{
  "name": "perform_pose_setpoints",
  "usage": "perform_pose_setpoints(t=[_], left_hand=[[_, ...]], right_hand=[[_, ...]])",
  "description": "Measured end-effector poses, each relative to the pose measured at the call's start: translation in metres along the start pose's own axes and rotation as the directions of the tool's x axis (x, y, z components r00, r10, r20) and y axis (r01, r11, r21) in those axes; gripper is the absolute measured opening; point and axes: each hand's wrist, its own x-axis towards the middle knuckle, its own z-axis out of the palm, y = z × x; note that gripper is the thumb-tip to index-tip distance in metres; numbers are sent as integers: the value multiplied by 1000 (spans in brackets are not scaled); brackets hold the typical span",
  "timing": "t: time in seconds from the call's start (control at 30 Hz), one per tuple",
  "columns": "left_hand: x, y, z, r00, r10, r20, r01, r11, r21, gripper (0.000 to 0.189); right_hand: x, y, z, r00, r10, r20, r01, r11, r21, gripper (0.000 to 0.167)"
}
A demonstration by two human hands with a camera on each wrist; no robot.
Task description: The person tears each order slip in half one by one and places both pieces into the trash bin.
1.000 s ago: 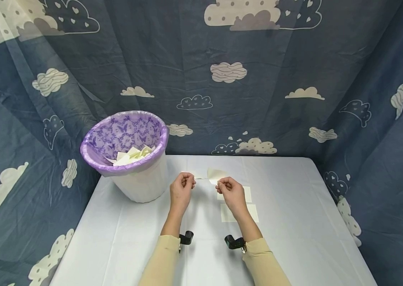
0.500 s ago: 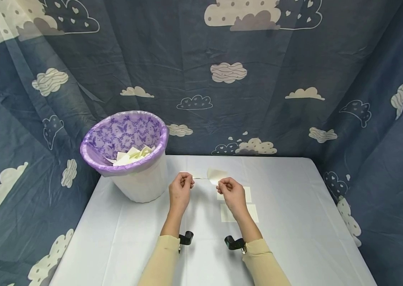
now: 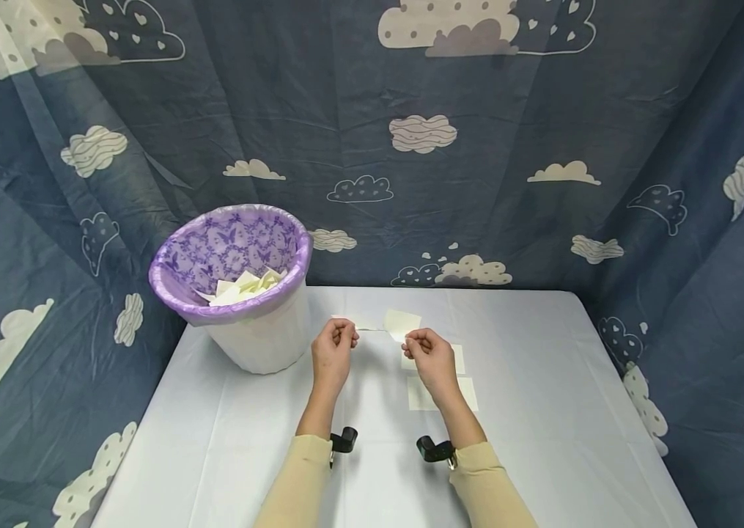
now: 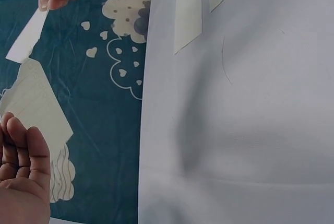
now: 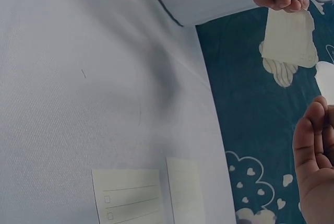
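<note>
My left hand (image 3: 332,353) pinches a pale yellow piece of paper (image 4: 39,96), the wider of two, with a ragged torn edge. My right hand (image 3: 433,361) pinches a smaller torn piece of paper (image 3: 402,323) between thumb and fingers. Both are held up above the far part of the table, and their torn edges come very close together at one corner in the left wrist view. Below and beside the right hand lie two pale yellow sheets (image 3: 466,394), one behind the other. Printed lines and small boxes show on a sheet (image 5: 128,198) in the right wrist view.
A white bin (image 3: 259,345) with a purple patterned liner (image 3: 233,238) stands at the table's left back, holding several paper scraps (image 3: 246,286). A white cloth covers the table (image 3: 543,440). Dark blue cloud-print curtains (image 3: 477,198) hang around the back and sides.
The hands have drawn very slightly apart, the left a little leftward. The paper in my right hand has turned a bit. Bin and table sheets stay put.
</note>
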Motion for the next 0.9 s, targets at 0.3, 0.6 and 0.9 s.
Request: perform_pose_setpoints(t=[0.3, 0.6, 0.9], left_hand=[[0, -1, 0, 1000, -10, -1, 10, 1000, -26, 11], [0, 0, -1, 1000, -12, -5, 12, 999, -37, 10], [2, -1, -2, 1000, -10, -8, 10, 999, -39, 11]], right_hand=[[0, 0, -2, 1000, 4, -9, -4, 1000, 7, 9], [1, 2, -4, 1000, -11, -11, 11, 1000, 2, 10], [1, 1, -7, 1000, 2, -6, -2, 1000, 13, 9]])
